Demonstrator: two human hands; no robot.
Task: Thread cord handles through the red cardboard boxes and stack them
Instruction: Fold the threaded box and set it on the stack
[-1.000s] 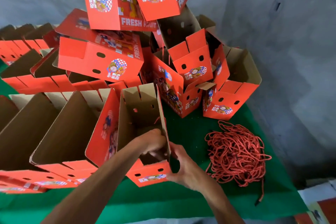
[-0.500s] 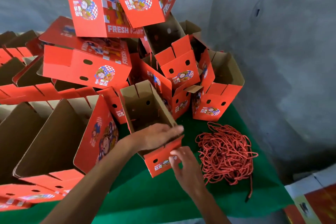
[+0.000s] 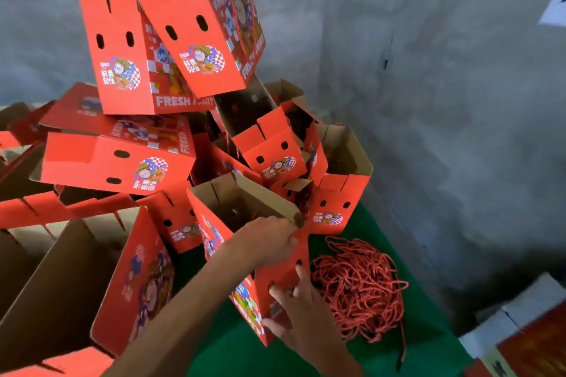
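I hold one red cardboard box (image 3: 275, 277) tilted above the green table, its open brown inside facing up and away. My left hand (image 3: 269, 243) grips its upper flap edge, fingers curled over the rim. My right hand (image 3: 295, 312) supports the box's red end panel from below and the side, fingers spread against it near the two cord holes. A tangled heap of red cord handles (image 3: 358, 285) lies on the table just right of the box. No cord is visible in either hand.
A tall, leaning pile of red boxes (image 3: 147, 70) rises behind and to the left. Open boxes with brown insides (image 3: 61, 278) line the left side. The green table cloth (image 3: 413, 343) ends at the right near a grey concrete wall (image 3: 444, 131).
The box has been lifted off the row at left and swung rightward and up, turning its end panel toward me. My right hand slid under that panel; my left stayed on the rim.
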